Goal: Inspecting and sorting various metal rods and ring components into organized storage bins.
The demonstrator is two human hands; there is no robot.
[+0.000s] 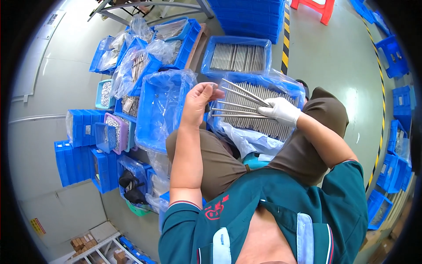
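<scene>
Currently, the right hand (282, 111), in a white glove, has its fingers closed around several slim metal rods (242, 96). These rods fan out leftward from the grip, above the near blue crate (301, 91), their free ends spread apart. The left hand (200, 96) is bare and raised beside the left side of that crate, near the rods' free ends. Its fingers are bent, with thumb and forefinger close together; whether anything is pinched between them cannot be told.

The near crate holds many similar rods, laid side by side, and plastic lining hangs over its near edge. Just beyond stands another blue crate (205, 57), also lined and bearing rows of rods. To the left, near the left forearm, is a blue bin (150, 105) with clear plastic inside. Farther off rises a stack of blue crates (246, 17), left of a red stool (323, 11).
</scene>
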